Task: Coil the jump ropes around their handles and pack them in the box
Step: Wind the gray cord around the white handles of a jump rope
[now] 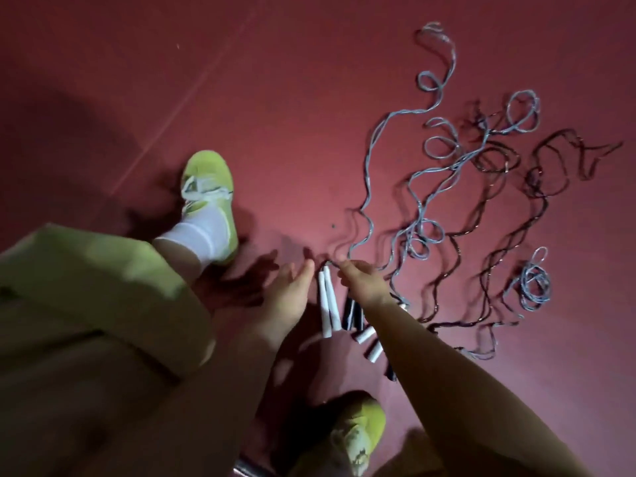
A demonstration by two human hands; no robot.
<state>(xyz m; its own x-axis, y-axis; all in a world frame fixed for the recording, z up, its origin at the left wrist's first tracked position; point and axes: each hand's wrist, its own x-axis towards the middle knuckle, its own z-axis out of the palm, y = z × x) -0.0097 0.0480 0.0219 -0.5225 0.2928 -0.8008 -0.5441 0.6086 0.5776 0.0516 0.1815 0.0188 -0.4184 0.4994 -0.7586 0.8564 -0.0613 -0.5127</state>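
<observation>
On the red floor [309,98], tangled blue ropes [430,187] and dark ropes [537,187] sprawl beyond the right hand [361,280] pinching a rope end above white handles [327,304], the left hand [289,290] relaxed beside, near a green shoe [210,187].

Grey-blue ropes [418,187] and dark ropes [537,187] are sprawling uncoiled across the red floor [275,98], their white handles [327,304] lying together nearby.

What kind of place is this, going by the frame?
Probably an indoor sports hall or gym, though that is a guess. The red floor is smooth with a faint painted line, several jump ropes lie spread on it, and the person wears neon trainers. No walls or furniture show.
</observation>
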